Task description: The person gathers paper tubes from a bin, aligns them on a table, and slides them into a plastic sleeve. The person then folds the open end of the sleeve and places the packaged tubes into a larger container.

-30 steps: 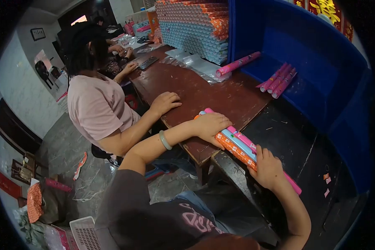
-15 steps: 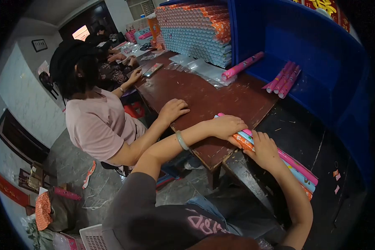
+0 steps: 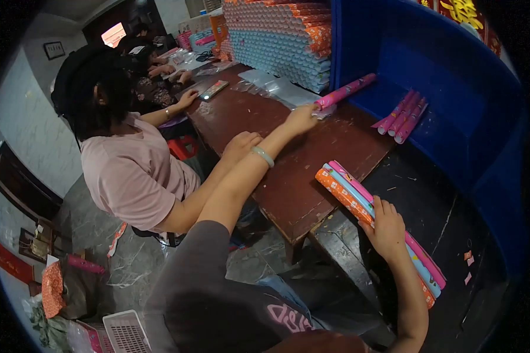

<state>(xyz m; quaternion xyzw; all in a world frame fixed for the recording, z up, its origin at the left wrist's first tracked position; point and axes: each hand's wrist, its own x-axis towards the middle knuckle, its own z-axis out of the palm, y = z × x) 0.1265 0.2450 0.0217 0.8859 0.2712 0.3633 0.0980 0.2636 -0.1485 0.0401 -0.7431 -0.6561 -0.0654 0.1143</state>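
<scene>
My right hand (image 3: 386, 228) is wrapped round a bundle of patterned paper rolls, held slanting over the table edge. An orange roll (image 3: 343, 192), a light blue roll (image 3: 354, 189) and a pink roll (image 3: 346, 172) show at its upper end. My left hand (image 3: 302, 120), with a pale bangle on the wrist, reaches across the table to the near end of a single pink roll (image 3: 347, 90). Flat clear plastic bags (image 3: 277, 93) lie beside it. The left fingertips are partly hidden, so I cannot see whether they grip the roll or a bag.
A large stack of rolls (image 3: 277, 50) stands at the back. Several pink rolls (image 3: 401, 117) lie in the blue bin (image 3: 447, 76) at right. A co-worker in a pink shirt (image 3: 126, 176) sits at left, one hand on the brown table (image 3: 294, 200) near my left forearm. A phone (image 3: 213, 90) lies farther back.
My left hand has left the bundle and moved up and away to the lone pink roll and bags. My right hand keeps hold of the bundle, whose upper end is now uncovered.
</scene>
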